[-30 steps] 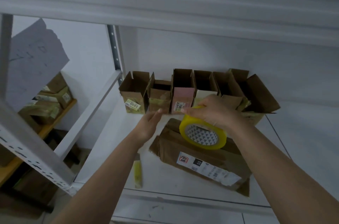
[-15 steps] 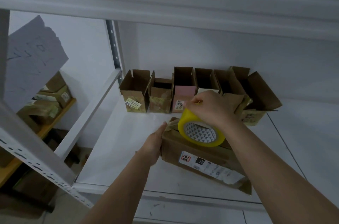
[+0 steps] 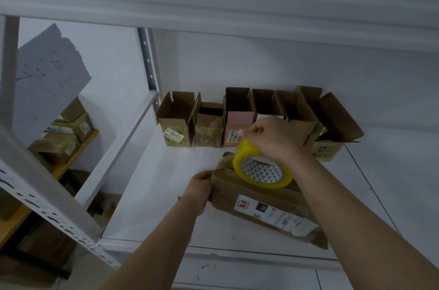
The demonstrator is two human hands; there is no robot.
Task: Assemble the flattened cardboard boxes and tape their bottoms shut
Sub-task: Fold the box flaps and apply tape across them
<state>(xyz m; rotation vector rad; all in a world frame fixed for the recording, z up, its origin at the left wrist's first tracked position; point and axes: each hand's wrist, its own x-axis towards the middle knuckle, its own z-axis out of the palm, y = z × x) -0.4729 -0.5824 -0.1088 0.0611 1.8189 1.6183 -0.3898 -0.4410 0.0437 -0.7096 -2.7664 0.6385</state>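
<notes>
Box (image 3: 256,197) gripped; tape roll (image 3: 262,167) held above

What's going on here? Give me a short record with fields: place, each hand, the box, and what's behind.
place: white shelf
left hand: grips the left end of the cardboard box
right hand: holds the yellow tape roll on top of the box
box: lying on its side, printed label facing up
behind: row of open boxes against the wall
</notes>
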